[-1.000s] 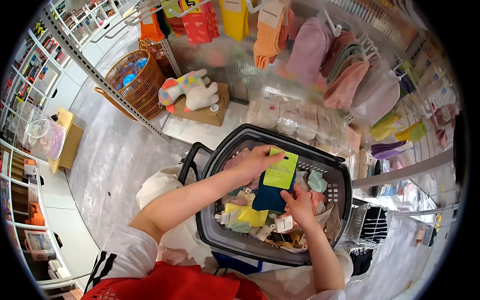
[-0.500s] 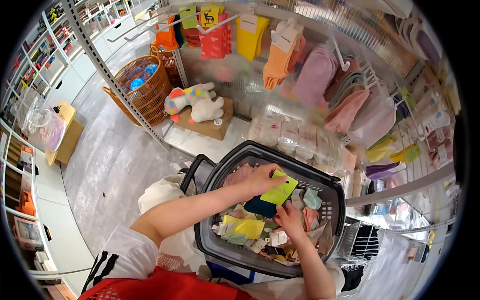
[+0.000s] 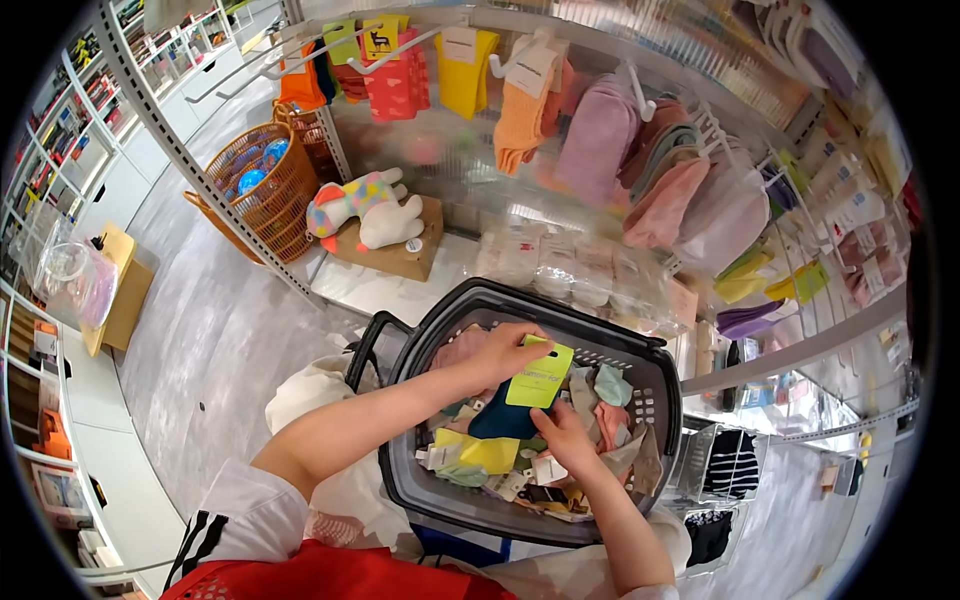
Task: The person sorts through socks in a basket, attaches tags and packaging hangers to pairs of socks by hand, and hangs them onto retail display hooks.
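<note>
Over the black basket (image 3: 430, 497), one dark teal sock pair (image 3: 497, 416) with a lime-green header card (image 3: 540, 376) was in hand, clear of any hook. The left hand (image 3: 512, 352) pinched the card's upper edge, while the right hand (image 3: 568, 438) held near its lower edge, thumb against the sock, fingers partly hidden. By the look of it, this pair was midway through handling, neither hung nor laid down. Much was left: a loose heap filled the basket's floor, including a yellow piece (image 3: 488, 455) and a pale mint piece (image 3: 613, 384), few of them sorted, it seemed. Above and beyond the basket, yellow socks (image 3: 463, 78), orange socks (image 3: 522, 128) and lilac socks (image 3: 597, 138) already hung on display.
</note>
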{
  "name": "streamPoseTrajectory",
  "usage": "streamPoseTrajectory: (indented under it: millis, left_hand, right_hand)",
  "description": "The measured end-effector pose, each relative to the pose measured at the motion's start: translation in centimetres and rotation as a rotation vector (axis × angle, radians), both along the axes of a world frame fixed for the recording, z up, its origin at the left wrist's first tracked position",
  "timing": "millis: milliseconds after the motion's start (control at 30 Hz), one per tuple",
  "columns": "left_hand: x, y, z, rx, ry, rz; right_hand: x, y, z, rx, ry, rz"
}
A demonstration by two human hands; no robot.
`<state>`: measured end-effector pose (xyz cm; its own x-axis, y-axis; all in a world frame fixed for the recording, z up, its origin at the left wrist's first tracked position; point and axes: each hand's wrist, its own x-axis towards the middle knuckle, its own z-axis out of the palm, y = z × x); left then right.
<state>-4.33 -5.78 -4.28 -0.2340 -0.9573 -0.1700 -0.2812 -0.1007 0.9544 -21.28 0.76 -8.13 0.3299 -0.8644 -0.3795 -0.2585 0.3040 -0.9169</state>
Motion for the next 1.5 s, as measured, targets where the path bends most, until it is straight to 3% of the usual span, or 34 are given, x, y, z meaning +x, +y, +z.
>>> streamPoseTrajectory:
  millis: [33, 133, 200, 267, 367, 467, 500, 600, 700, 833, 933, 1100, 1233, 1500]
  left_hand:
    - [0.0, 0.0, -0.1, -0.028, 0.006, -0.017]
    - [-0.1, 0.4, 1.2, 0.233, 0.159, -0.016]
    - [-0.3, 0.4, -0.2, 0.287, 0.308, -0.015]
    - [-0.5, 0.5, -0.4, 0.377, 0.361, -0.017]
    - [-1.0, 0.6, -1.6, 0.434, 0.491, 0.003]
    - [-1.3, 0.5, -2.1, 0.362, 0.425, -0.003]
    - [-1.0, 0.6, -1.2, 0.304, 0.267, -0.086]
    - [-1.8, 0.9, -2.2, 0.044, 0.268, -0.06]
    - [-1.4, 0.8, -2.6, 0.164, 0.365, 0.032]
    - [-1.0, 0.4, -1.8, 0.283, 0.412, -0.074]
    - [-1.2, 0.9, -2.2, 0.171, 0.415, -0.147]
    - [-2.0, 1.4, -3.1, 0.016, 0.368, -0.028]
    - [-1.3, 1.7, -0.6, 0.287, 0.344, -0.015]
    - [-1.1, 1.8, -0.9, 0.327, 0.355, -0.028]
  right_hand:
    - [0.1, 0.0, 0.6, -0.013, -0.007, 0.004]
    - [0.4, 0.1, 2.8, -0.077, 0.183, 0.038]
    - [0.0, 0.0, 1.3, -0.124, 0.048, -0.002]
    - [0.0, -0.4, 2.4, -0.019, 0.088, -0.079]
    - [-0.2, -0.4, 1.1, -0.068, -0.174, -0.198]
    - [-0.4, -0.5, 0.6, -0.062, -0.288, -0.298]
    - [-0.6, -0.6, 0.3, -0.06, -0.305, -0.316]
    - [-0.8, -0.9, 0.5, -0.098, -0.364, -0.402]
    - [-1.4, -1.4, 0.7, -0.129, -0.381, -0.447]
    - [-1.9, -1.8, 2.0, -0.151, -0.386, -0.559]
    - [-1.7, -1.7, 2.9, -0.173, -0.384, -0.518]
    - [-0.8, -0.3, 2.0, -0.331, -0.062, -0.334]
    - [-0.4, 0.0, 2.5, -0.294, -0.038, -0.326]
    - [-0.5, 0.0, 2.5, -0.196, -0.342, -0.358]
